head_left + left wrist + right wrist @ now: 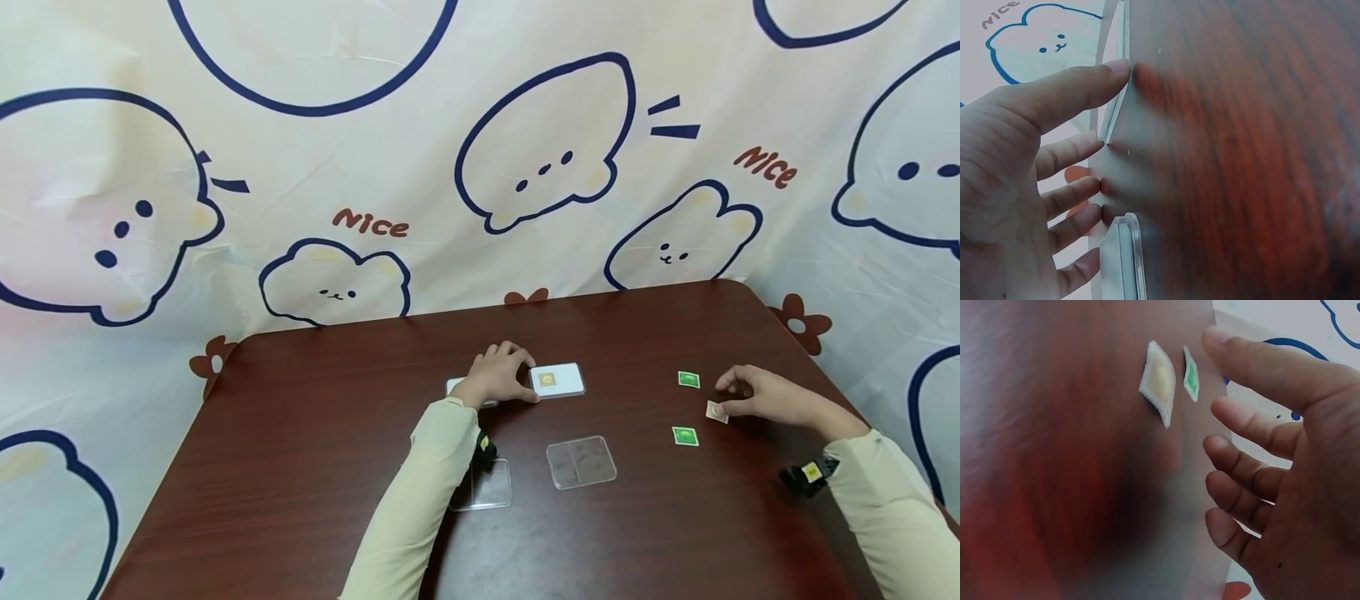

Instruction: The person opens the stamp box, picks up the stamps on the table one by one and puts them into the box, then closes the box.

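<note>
My left hand (495,373) holds the left end of a clear flat case (573,375) between thumb and index finger. Inside is a white card with a small yellowish stamp (547,379). A second such case (453,385) lies partly hidden beneath this hand; its corner also shows in the left wrist view (1121,262). Over on the right, my right hand (765,397) hovers by a cream stamp (1159,384) with perforated edges. Its fingers are relaxed, with a gap from the stamp in the right wrist view. One green stamp (688,380) lies farther back, another green stamp (686,437) nearer.
Two transparent empty-looking plastic holders lie in front: one holder (581,462) in the middle, another holder (491,485) partly behind the left sleeve. The brown table (300,467) meets a cartoon-print cloth (420,167) at its back and sides.
</note>
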Tool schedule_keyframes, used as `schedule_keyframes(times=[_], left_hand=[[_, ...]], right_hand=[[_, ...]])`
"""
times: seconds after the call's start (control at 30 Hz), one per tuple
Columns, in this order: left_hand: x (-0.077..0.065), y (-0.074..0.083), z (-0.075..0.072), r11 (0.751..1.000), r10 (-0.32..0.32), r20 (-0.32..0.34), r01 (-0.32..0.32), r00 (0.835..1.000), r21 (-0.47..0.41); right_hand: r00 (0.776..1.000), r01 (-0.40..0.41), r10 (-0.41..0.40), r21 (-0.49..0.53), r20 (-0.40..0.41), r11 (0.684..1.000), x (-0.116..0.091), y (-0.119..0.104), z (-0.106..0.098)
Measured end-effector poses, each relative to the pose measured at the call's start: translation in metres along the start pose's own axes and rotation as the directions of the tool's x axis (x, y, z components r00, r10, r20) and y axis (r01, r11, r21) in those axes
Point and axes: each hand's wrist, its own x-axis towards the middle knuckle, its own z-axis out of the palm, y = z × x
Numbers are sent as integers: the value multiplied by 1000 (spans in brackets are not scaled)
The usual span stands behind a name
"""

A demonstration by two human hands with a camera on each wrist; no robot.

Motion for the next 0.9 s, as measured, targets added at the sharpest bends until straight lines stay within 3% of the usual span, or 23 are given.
schedule_keyframes(times=[0.27,0.53,0.9], left_hand=[[-1,1,-2,1000,0,7,0,1000,1],[-1,1,-3,1000,5,2,-5,1000,3],[-1,0,0,1000,8,-5,-8,1000,-12]], right_hand=[[998,52,-52,-3,-21,999,-6,8,13],[996,43,-47,-54,-71,998,-9,7,17],[998,43,-44,-23,-46,999,-11,4,21]])
